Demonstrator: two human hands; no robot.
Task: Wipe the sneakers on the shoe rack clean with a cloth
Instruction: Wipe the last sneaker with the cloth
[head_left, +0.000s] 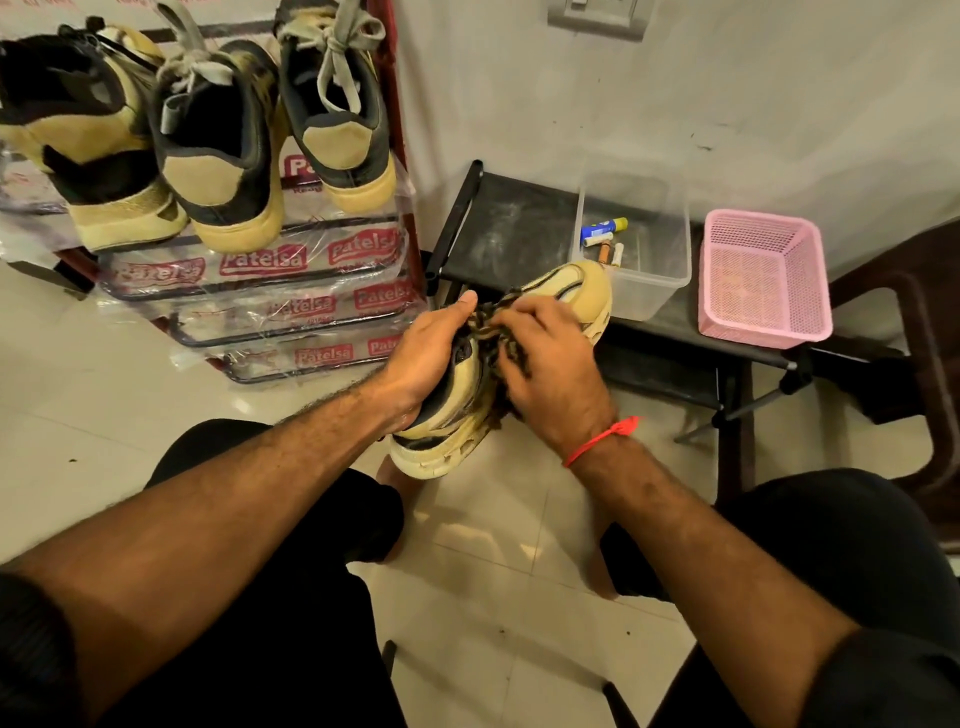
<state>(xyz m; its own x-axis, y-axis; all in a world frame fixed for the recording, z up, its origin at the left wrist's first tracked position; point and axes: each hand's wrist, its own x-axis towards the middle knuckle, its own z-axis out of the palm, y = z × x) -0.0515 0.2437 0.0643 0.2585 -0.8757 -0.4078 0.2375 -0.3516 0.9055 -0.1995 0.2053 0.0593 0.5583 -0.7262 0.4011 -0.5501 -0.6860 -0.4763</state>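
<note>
— While the shoe rack (311, 291) stands at the left with three sneakers (223, 150) on its top shelf, heels toward the person, where is the one being cleaned?

— It is off the rack, in the air above the floor, between the knees. This sneaker (576, 283) lies with its long axis going away from the person and a little to the right: the heel is near and low, the toe is far and higher, just in front of the clear box (644, 291) on the low black stand (519, 228). A pink basket (763, 280) sits beside the box.

— Which hand holds it?

— The left hand (431, 353). Its fingers are curled around the collar and the left side of the shoe, thumb up at the tongue. It grips near the heel half.

— And the right hand (550, 364)?

— It lies on top of the lace area, fingers bent and pressing a dark striped cloth (493, 322) against the upper. The cloth is bunched under the fingers, so I see only part of it.

— So what decides the next stroke?

— I think the toe. It is uncovered and lies forward of the right hand, along the axis of the shoe. The right hand is nearer to it; the left should only keep the heel steady.
</note>
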